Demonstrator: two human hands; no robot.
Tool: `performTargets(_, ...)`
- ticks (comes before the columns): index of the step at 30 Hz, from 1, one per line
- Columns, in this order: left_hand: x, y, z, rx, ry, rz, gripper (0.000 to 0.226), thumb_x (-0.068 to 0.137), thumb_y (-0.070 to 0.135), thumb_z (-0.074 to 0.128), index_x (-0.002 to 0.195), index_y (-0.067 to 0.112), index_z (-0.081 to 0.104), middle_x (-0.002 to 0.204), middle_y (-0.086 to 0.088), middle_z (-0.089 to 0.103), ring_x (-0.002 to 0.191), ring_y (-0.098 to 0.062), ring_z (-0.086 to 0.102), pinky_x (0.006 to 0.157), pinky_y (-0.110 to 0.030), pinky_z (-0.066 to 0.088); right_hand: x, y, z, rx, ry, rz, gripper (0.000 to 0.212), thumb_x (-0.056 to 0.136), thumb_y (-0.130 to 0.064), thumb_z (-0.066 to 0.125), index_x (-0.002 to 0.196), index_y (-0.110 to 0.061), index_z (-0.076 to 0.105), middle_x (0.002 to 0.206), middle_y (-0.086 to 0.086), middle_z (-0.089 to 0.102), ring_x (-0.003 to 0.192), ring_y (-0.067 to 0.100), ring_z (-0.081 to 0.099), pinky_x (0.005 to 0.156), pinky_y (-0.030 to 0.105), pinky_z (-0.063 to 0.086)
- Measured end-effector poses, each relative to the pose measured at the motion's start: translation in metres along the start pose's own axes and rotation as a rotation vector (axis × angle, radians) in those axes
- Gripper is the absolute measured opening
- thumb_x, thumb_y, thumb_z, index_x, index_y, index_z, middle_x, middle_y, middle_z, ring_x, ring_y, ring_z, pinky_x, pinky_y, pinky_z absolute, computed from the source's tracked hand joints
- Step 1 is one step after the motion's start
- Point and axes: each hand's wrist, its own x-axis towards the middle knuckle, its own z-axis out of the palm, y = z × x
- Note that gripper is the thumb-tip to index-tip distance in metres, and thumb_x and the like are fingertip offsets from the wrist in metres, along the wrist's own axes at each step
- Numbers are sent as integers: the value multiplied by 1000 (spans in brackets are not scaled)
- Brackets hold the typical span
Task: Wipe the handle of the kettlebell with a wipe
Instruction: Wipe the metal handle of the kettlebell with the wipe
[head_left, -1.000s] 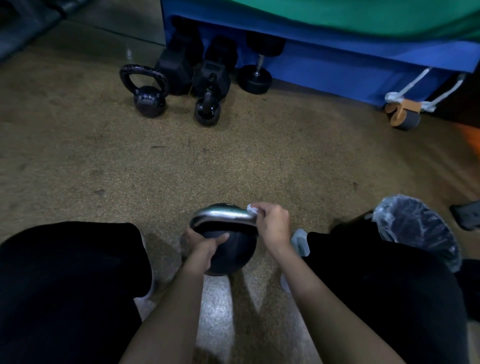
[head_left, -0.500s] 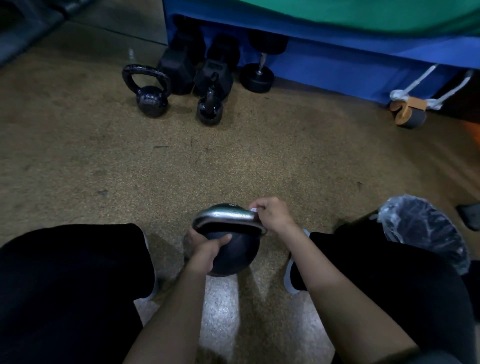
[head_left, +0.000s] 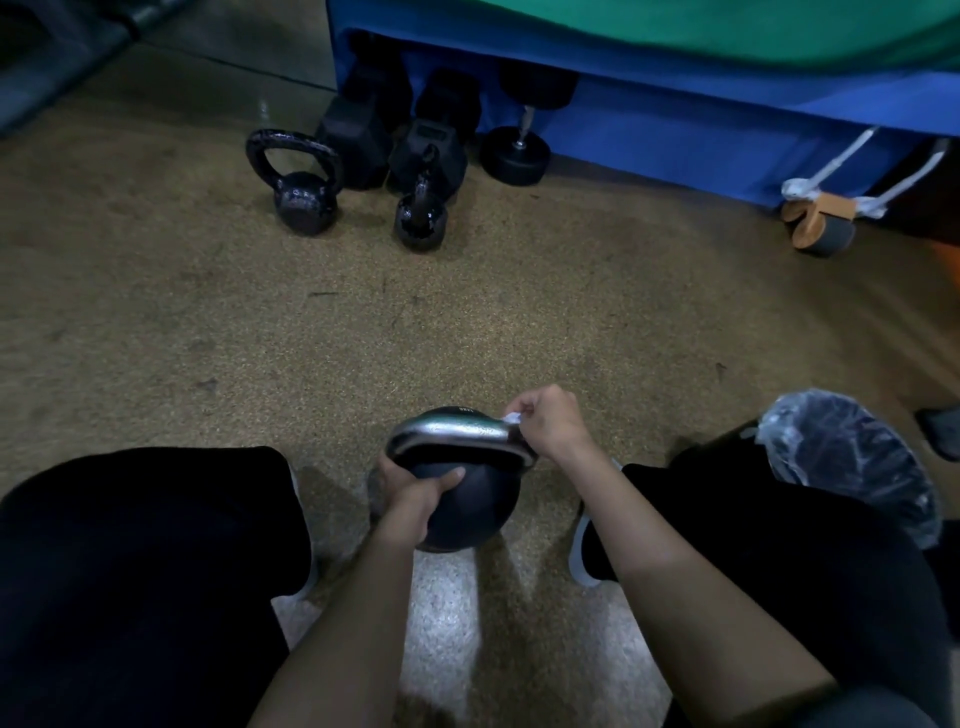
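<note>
The right hand (head_left: 550, 426) is sitting a little farther from the person than a second ago, having slid along the right end of the handle (head_left: 452, 434), and the right forearm is now angling more steeply across the knee. The left hand (head_left: 415, 493) and the kettlebell (head_left: 467, 514) are staying where they were.

The kettlebell is standing on the floor (head_left: 467, 312) between the person's knees, with both hands touching it. The left hand is gripping the near left side of the ball, fingers wrapping round it and the thumb lying across its top just under the handle. The right hand is pinching the wipe (head_left: 511, 418) with curled fingers and pressing it against the handle's right corner; only a small white crumpled bit of the wipe is showing beside the fingers.

The handle is a smooth, shiny metal loop catching the light, while the ball is round, dark and matte. The floor is a speckled, grainy tan surface. Farther away, two smaller black kettlebells (head_left: 301, 202) with glossy, pebbled skins are standing near black dumbbells (head_left: 358, 145) at the edge of a blue platform (head_left: 675, 124). A bin (head_left: 852, 467) lined with crinkled clear plastic is standing just beside the right knee.
</note>
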Motion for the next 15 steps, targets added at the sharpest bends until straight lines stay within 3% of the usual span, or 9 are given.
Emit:
performTargets(3,0,-1,0,9,0,-9,131,51,28,108,156,37,30,163,-5,46,148,-41,46,112,-74,44,-1,-2,2,-22,-45,-16,30,86,3,52,91,-16,75,100,5,72,95,19,65,82,22,49)
performTargets(7,29,-21,5,37,0,-13,144,16,58,100,142,49,32,159,1,49,144,-41,50,107,-75,46,-1,-3,-4,0,-22,-18,26,88,-2,54,93,-15,76,102,6,72,94,19,65,88,28,53)
performTargets(11,31,-22,4,43,-13,-11,149,11,61,96,145,46,32,160,1,49,145,-41,49,106,-76,46,-4,-2,0,-17,13,-35,23,89,-6,55,93,-16,75,101,8,72,95,20,65,90,31,53)
performTargets(15,48,-34,6,60,-10,1,157,-2,73,95,140,50,32,156,3,54,141,-41,54,103,-74,49,-9,0,-1,-17,67,-78,26,86,-1,54,92,-15,76,95,8,74,89,19,67,85,23,52)
